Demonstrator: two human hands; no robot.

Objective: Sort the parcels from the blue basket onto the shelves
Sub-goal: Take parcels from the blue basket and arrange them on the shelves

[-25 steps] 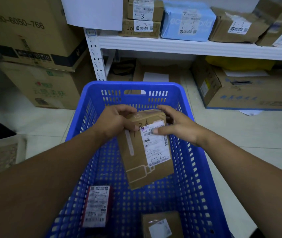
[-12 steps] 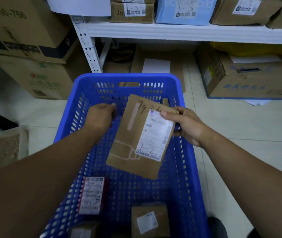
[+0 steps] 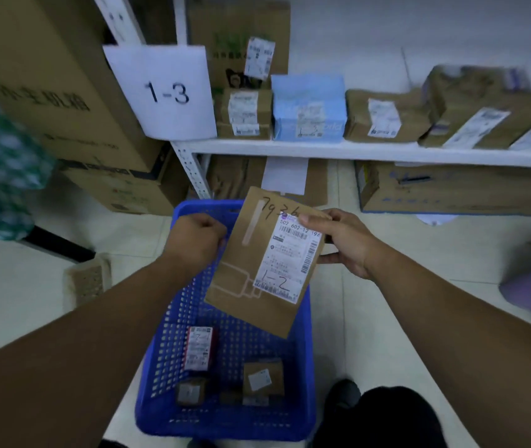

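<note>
A flat brown parcel [image 3: 251,276] with a white label marked "1-2" and "7936" hangs tilted over the blue basket [image 3: 225,425]. My right hand [image 3: 345,240] grips its upper right corner, thumb on the label. Beside the parcel's left edge, my left hand [image 3: 197,240] is curled into a fist, with nothing visible in it. On the basket floor lie a red-edged labelled parcel [image 3: 198,349] and two small brown boxes [image 3: 262,378] [image 3: 190,390]. The white shelf [image 3: 354,151] behind carries several labelled parcels, next to a sign reading "1-3" [image 3: 167,92].
Large cartons [image 3: 63,92] are stacked at the left of the shelf post. A long carton [image 3: 451,192] lies under the shelf. A pale perforated block [image 3: 88,281] sits on the tiled floor at the left. My dark trouser leg [image 3: 387,418] is at the bottom right.
The parcel has risen out of the basket in my right hand. My left hand has let go of it and closed beside it. The view has tilted up towards the shelf.
</note>
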